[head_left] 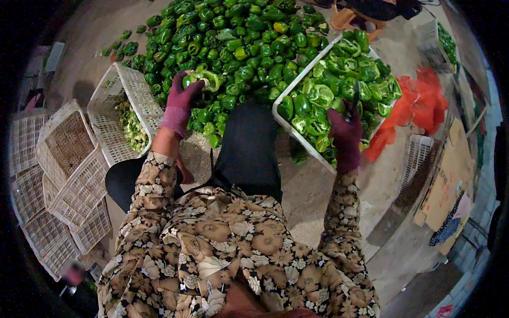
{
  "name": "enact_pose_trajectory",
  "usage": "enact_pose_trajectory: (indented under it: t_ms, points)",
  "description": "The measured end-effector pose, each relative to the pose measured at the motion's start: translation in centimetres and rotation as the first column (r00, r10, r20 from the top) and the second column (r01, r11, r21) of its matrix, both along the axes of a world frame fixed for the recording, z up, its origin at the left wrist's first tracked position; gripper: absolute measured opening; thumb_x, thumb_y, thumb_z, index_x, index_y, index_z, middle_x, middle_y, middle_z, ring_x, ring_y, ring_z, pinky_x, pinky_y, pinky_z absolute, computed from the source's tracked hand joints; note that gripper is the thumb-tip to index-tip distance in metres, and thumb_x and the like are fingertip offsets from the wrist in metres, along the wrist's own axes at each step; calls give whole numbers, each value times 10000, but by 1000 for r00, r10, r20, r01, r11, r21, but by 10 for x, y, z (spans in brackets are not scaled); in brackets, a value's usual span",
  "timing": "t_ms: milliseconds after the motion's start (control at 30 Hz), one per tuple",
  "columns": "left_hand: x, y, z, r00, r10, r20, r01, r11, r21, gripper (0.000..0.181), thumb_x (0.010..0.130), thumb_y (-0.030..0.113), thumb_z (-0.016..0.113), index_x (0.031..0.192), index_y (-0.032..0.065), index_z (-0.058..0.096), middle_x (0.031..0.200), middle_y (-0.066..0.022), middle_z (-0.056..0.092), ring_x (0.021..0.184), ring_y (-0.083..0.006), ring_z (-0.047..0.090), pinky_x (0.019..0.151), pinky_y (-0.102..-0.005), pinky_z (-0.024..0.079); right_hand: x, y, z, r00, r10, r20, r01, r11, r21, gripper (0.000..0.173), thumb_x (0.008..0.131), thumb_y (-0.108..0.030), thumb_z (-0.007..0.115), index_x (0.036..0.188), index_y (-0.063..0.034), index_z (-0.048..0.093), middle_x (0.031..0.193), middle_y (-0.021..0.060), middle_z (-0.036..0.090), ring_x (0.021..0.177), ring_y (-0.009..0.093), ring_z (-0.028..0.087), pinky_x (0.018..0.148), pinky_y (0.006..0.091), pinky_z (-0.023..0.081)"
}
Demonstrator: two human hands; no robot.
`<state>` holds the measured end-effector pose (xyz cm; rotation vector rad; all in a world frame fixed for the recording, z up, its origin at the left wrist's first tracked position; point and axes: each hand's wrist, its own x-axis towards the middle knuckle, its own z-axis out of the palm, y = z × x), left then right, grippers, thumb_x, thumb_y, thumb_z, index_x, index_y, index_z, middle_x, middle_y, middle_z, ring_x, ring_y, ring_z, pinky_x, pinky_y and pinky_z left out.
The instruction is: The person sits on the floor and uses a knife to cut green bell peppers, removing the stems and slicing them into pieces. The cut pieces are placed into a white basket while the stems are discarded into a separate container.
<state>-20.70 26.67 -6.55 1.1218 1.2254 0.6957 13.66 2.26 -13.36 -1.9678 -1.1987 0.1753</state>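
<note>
My left hand (182, 101), in a purple glove, grips a cut-open green bell pepper (213, 80) whose pale core shows by the thumb. Also gloved, my right hand (346, 135) is closed around a small knife (356, 95) with its dark blade pointing away from me. It is over a white plastic crate (304, 142) heaped with halved green peppers (318, 97). Before me a large pile of whole green bell peppers (238, 43) spreads over the floor. Left of my left hand, a tilted perforated crate (105, 101) contains pale pepper cores and scraps (133, 131).
Several stacked plastic crates (65, 198) stand at the left. Red mesh sacking (423, 101) lies right of the pepper crate, with another crate (417, 159) and flattened cardboard (447, 175) beyond. An orange stool (344, 18) is at the top, beside a partly visible dark-clothed person.
</note>
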Motion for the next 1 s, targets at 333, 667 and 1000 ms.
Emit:
enact_pose_trajectory:
  t_ms: [333, 667, 1000]
  points:
    - [-12, -8, 5, 1000, 11, 25, -12, 999, 40, 454, 813, 197, 695, 1190, 113, 457, 993, -79, 590, 765, -154, 594, 554, -290, 506, -55, 102, -41, 991, 0, 132, 53, 915, -400, 383, 784, -207, 642, 1144, -108, 558, 1110, 178, 562, 996, 387, 569, 841, 453, 489]
    - [-38, 0, -8, 993, 114, 16, -114, 994, 0, 434, 825, 197, 687, 1188, 109, 468, 983, -73, 599, 761, -151, 599, 559, -289, 517, -7, 94, -35, 973, 16, -229, -134, 848, -513, 441, 727, -346, 741, 1027, -47, 619, 991, 179, 633, 953, 319, 607, 853, 414, 471]
    - [-29, 3, 8, 998, 65, 25, -66, 997, 42, 441, 825, 204, 695, 1188, 81, 477, 972, -70, 601, 776, -139, 596, 621, -274, 509, -60, 107, -71, 995, -90, 30, 94, 900, -426, 338, 814, -225, 622, 1102, -62, 553, 996, 186, 602, 970, 375, 566, 830, 472, 458]
